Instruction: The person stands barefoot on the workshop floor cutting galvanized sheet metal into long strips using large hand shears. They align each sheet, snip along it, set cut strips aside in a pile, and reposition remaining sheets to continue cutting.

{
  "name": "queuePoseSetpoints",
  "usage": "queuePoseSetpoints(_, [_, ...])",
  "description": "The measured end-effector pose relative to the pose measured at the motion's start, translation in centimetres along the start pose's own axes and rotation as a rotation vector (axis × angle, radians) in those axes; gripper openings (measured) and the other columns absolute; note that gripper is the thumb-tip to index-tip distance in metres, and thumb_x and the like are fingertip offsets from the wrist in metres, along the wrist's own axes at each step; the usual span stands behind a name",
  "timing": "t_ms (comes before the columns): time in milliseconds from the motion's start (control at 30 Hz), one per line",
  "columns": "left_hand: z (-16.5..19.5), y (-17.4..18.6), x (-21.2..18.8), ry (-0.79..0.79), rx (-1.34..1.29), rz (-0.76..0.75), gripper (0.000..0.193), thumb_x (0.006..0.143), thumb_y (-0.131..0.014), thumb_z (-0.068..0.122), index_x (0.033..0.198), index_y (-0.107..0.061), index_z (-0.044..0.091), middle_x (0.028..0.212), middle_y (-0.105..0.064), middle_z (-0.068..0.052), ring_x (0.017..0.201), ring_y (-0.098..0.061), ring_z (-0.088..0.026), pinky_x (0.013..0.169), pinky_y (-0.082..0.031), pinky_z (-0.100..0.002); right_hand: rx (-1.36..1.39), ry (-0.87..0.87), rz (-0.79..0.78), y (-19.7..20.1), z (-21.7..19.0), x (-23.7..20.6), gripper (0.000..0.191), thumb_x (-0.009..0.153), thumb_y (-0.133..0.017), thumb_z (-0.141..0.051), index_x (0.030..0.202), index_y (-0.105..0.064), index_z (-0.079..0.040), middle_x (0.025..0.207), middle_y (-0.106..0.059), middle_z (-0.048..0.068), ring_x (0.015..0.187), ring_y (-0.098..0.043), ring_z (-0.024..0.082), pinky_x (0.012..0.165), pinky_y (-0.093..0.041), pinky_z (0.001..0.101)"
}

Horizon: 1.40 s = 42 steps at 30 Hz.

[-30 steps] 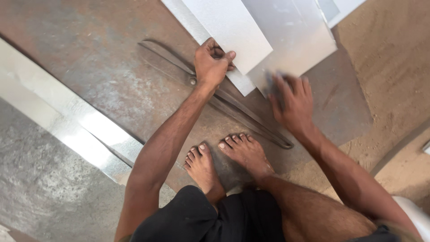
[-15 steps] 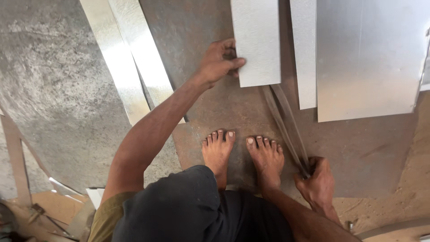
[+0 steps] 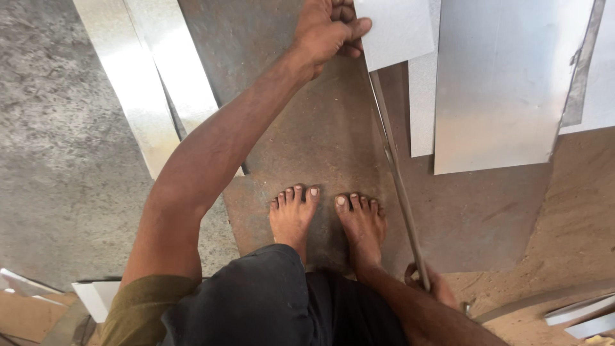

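Observation:
I squat barefoot on a rusty metal plate. My left hand reaches forward and grips the near corner of a small shiny metal sheet. Long metal shears run from that sheet back toward me. My right hand is closed around the shears' handle end beside my right foot. The blade end is hidden under the sheet and my left hand.
A larger shiny sheet lies to the right, over another sheet. Two long metal strips lie to the left on the grey floor. More scraps lie at lower right on sandy ground.
My head has tilted so the view shifted; the left hand stays on the small sheet. The right hand has moved from beside the sheets back along the shears to their handle end.

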State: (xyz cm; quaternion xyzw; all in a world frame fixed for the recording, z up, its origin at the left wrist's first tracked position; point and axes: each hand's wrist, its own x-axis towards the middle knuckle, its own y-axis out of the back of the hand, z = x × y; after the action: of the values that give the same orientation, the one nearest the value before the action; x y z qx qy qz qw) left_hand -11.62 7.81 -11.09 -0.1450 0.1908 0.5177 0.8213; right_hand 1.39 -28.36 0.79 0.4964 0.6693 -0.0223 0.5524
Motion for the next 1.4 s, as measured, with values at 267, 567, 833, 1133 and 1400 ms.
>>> queuePoseSetpoints(267, [-3.2,-1.1,-1.7,0.031,0.014,0.012,0.018,0.094,-0.069,-0.001,0.109,-0.063,0.007,0.089,-0.079,-0.008,0.076,-0.081,-0.014,0.063,-0.069,-0.026,-0.191,0.035,0.133,-8.8,-1.1,5.4,0.063,0.108,-0.022,-0.048,0.133,-0.059,-0.004,0.143,-0.058,0.017,0.134,-0.046,0.04,0.114,-0.028,0.0531])
queuePoseSetpoints(567, [-4.6,-2.3,-2.6,-0.038,-0.121,-0.14,0.016,0.098,-0.068,-0.002,0.111,-0.061,0.005,0.092,-0.079,-0.009,0.081,-0.081,-0.015,0.069,-0.069,-0.029,-0.173,-0.061,0.055,-8.1,-1.1,6.2,0.077,0.104,-0.019,-0.059,0.133,-0.061,-0.001,0.138,-0.061,0.017,0.132,-0.048,0.038,0.114,-0.03,0.0516])
queuePoseSetpoints(833, [-7.7,-2.1,-2.4,0.043,-0.148,-0.188,0.01,0.101,-0.07,0.01,0.104,-0.075,0.001,0.093,-0.08,-0.008,0.086,-0.081,-0.014,0.078,-0.07,-0.026,-0.395,0.117,0.103,-8.3,-0.5,5.7,0.039,0.107,-0.037,-0.034,0.118,-0.068,-0.013,0.132,-0.066,0.013,0.121,-0.06,0.038,0.104,-0.043,0.0531])
queuePoseSetpoints(1133, [-7.8,-2.2,-2.7,0.097,-0.107,-0.141,0.012,0.099,-0.071,0.013,0.105,-0.076,0.003,0.093,-0.082,-0.008,0.084,-0.082,-0.014,0.08,-0.07,-0.026,-0.31,0.067,0.158,-9.5,0.3,5.6,0.035,0.108,-0.051,-0.033,0.129,-0.062,-0.007,0.132,-0.064,0.016,0.125,-0.056,0.039,0.106,-0.039,0.0554])
queuePoseSetpoints(1400, [-5.5,-4.3,-5.9,0.209,-0.355,0.022,0.016,0.089,-0.074,-0.003,0.101,-0.067,0.004,0.093,-0.076,-0.01,0.08,-0.077,-0.016,0.071,-0.07,-0.03,-0.485,0.18,0.094,-7.4,-0.7,5.0,0.031,0.1,-0.043,-0.023,0.123,-0.063,-0.02,0.137,-0.064,0.012,0.124,-0.057,0.038,0.101,-0.043,0.0514])
